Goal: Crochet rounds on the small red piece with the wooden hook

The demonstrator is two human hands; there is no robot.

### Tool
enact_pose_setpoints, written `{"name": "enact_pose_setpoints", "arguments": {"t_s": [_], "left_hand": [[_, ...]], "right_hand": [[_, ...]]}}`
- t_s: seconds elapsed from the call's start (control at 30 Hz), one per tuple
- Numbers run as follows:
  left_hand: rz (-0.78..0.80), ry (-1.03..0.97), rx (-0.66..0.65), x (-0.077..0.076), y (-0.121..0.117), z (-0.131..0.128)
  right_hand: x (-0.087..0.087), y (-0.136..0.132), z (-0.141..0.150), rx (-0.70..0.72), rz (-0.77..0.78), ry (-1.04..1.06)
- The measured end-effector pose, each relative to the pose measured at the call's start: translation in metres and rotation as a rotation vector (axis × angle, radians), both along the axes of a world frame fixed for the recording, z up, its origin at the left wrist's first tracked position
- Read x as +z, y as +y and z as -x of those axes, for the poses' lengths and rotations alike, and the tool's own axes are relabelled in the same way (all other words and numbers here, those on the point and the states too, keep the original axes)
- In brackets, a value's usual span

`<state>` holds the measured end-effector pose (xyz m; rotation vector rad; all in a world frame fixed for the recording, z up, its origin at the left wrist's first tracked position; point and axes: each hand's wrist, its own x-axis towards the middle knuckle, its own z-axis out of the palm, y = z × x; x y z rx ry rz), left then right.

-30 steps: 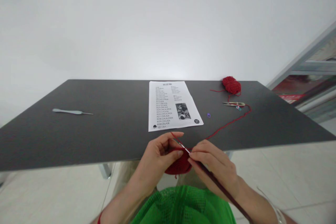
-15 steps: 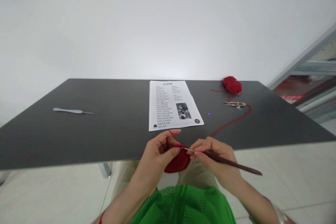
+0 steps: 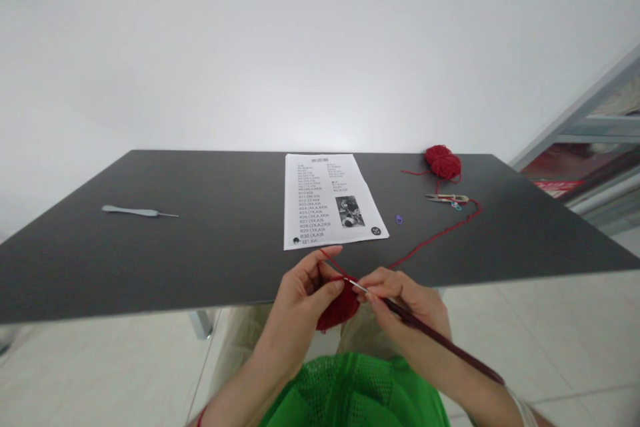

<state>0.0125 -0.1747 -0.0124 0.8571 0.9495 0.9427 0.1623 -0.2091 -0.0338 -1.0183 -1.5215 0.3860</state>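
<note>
My left hand pinches a round piece of red crochet work by its upper edge, with red yarn running over the raised index finger. In my right hand is a crochet hook with a dark reddish-brown handle, gripped near its metal shaft. The hook's tip meets the top edge of the crochet work beside my left thumb; the exact stitch is too small to make out. Both hands are at the table's front edge, above my lap.
On the dark table lie a printed pattern sheet, a grey-handled hook, a purple stitch marker, thread snips with a blue marker and a red yarn ball. A yarn strand trails toward my hands.
The hook's handle has swung down at its far end, so it slants more steeply. My right hand has shifted slightly left and tilted. The crochet work has turned a little in my left hand.
</note>
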Motion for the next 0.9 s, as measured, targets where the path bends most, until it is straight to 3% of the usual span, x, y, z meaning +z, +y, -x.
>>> {"name": "enact_pose_setpoints", "arguments": {"t_s": [0.23, 0.43, 0.57, 0.63, 0.77, 0.83, 0.9], "left_hand": [[-0.127, 0.168, 0.058, -0.003, -0.003, -0.002], [-0.198, 0.340, 0.078, -0.001, -0.005, -0.004], [-0.208, 0.314, 0.081, -0.001, -0.006, -0.004], [-0.155, 0.222, 0.070, -0.003, -0.006, -0.003], [0.107, -0.074, -0.041, -0.006, 0.001, 0.000], [0.212, -0.155, -0.084, -0.006, 0.004, 0.000], [0.230, -0.168, -0.065, -0.005, 0.004, -0.002]], "right_hand": [[-0.005, -0.003, 0.000, -0.007, 0.092, -0.015], [-0.008, -0.003, -0.001, 0.115, -0.074, -0.259], [-0.011, 0.006, -0.004, 0.132, -0.028, -0.216], [-0.012, 0.012, -0.007, 0.150, -0.093, -0.232], [-0.011, 0.021, -0.015, 0.189, -0.424, -0.476], [-0.012, 0.020, -0.016, 0.140, -0.541, -0.609], [-0.016, 0.015, -0.011, 0.045, -0.550, -0.640]]}}
